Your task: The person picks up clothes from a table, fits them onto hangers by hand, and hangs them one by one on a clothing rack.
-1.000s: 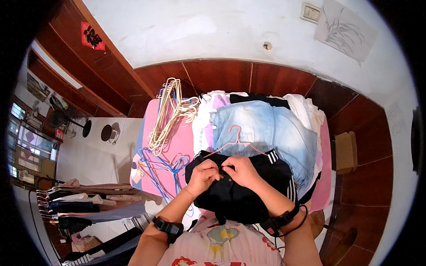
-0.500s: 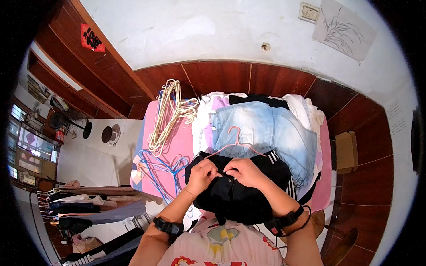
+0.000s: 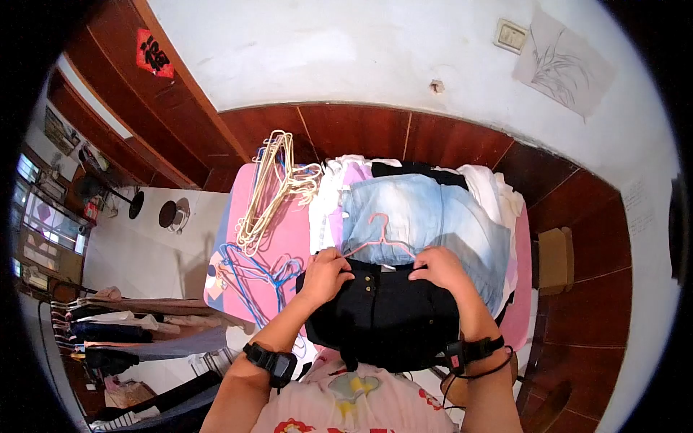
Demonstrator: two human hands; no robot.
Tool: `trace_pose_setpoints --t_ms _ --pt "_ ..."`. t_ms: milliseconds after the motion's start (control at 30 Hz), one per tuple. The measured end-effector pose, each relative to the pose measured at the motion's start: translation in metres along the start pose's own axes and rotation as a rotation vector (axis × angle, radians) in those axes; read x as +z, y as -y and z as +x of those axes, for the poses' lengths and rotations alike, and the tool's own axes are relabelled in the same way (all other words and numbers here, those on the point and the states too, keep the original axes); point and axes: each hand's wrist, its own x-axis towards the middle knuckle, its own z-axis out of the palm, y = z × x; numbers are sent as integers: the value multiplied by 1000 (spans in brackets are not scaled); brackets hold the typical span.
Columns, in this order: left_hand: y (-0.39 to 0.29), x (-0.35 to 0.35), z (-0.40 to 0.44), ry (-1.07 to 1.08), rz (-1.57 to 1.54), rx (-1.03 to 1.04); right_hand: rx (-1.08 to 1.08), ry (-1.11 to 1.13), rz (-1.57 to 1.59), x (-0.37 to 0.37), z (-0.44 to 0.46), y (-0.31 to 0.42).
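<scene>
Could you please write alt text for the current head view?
Two hands, left and right, hold the top edge of a black garment by a pink hanger. Beyond lie jeans on piled clothes; more hangers lie left on a pink table.

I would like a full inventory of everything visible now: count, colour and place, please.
Pink hanger: 1, pink, between hands
Black garment: 1, black, before person
Denim garment: 1, light blue, atop pile
Clothes pile: uncountable, white/lilac/black, on table
Table: 1, pink top, by wall
Cream hangers: several, cream, table's picture-left side
Blue hangers: several, blue, nearer
Hanging clothes: many, mixed, lower left
Stool: 1, brown, left floor
Box: 1, brown, right of table
Switch: 1, whitish, wall
Drawing: 1, grey, wall
Red paper: 1, red/black, upper left
Background, far left: too small to count
Wristbands: 2, black, forearms
Left hand, right hand: 2, bare, gripping garment's top edge
</scene>
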Motion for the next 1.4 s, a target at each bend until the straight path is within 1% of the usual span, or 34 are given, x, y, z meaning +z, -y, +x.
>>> trace_pose_setpoints --t_ms 33,67,100,133,167,233,300,367,400,467,500,567,633,700,733,767,833,867,900,967,1000,1033,1100,1133,1200,1233,1300,1333,1367,1400 --pt "1 1 3 -10 68 -6 -8 0 -6 1 -1 -8" --pt "7 4 4 -18 70 -10 10 -64 -34 0 -3 -13" --pt "14 9 4 9 74 -67 28 -128 -59 1 -5 -18" --pt "20 13 4 37 77 -123 7 -94 -102 6 -4 -27" --pt "24 14 3 32 78 -124 2 -95 -104 13 -3 -30" --pt "33 12 1 134 68 -244 -20 -106 -95 28 -4 -36" --pt "49 17 -2 158 72 -263 -36 -126 -119 36 -5 -38" --pt "53 11 -2 214 12 -211 42 -199 -68 35 -5 -31" --pt "49 4 -2 206 15 -212 34 -202 -70 30 -7 -28" --pt "35 -16 -6 191 -111 -126 97 -265 294 16 -18 -18" --pt "27 -25 -10 185 -110 -128 91 -263 293 9 -23 -13" --pt "13 -43 -19 60 -246 4 -14 -358 352 -4 -36 -3" --pt "3 -57 -31 16 -263 38 -15 -375 357 -18 -52 16" --pt "2 -65 -48 -145 -307 91 -46 -424 365 -34 -70 43" --pt "-3 -69 -58 -199 -350 -1 -84 -446 308 -37 -77 49" --pt "-8 -73 -66 -209 -347 -8 -94 -439 307 -41 -85 60" --pt "-18 -84 -87 -324 -395 -117 -133 -472 248 -50 -100 86" --pt "-25 -90 -100 -324 -504 -210 -183 -507 214 -52 -105 99" --pt "-23 -94 -115 -345 -503 -216 -202 -498 210 -52 -110 111" --pt "-17 -104 -147 -148 -518 -312 -236 -528 204 -51 -119 139" --pt "-37 -128 -158 -101 -467 -338 -248 -517 167 -52 -125 153" --pt "-37 -134 -175 -123 -470 -336 -268 -514 158 -53 -129 169" --pt "-35 -147 -217 -332 -467 -231 -359 -526 112 -50 -140 202" --pt "-37 -158 -238 -454 -353 -131 -453 -545 72 -45 -141 213" --pt "-40 -178 -284 -627 -310 -130 -556 -533 41 -38 -146 241" --pt "-42 -187 -307 -708 -358 -125 -607 -516 8 -36 -148 254" --pt "-40 -199 -358 -874 -316 -140 -722 -461 -209 -33 -150 282" --pt "-43 -208 -382 -897 -235 -136 -791 -416 -227 -24 -148 289" --pt "-46 -214 -405 -916 -153 -135 -813 -410 -224 -14 -148 299" --pt "-42 -217 -429 -932 -106 -80 -880 -399 -201 -3 -149 312"
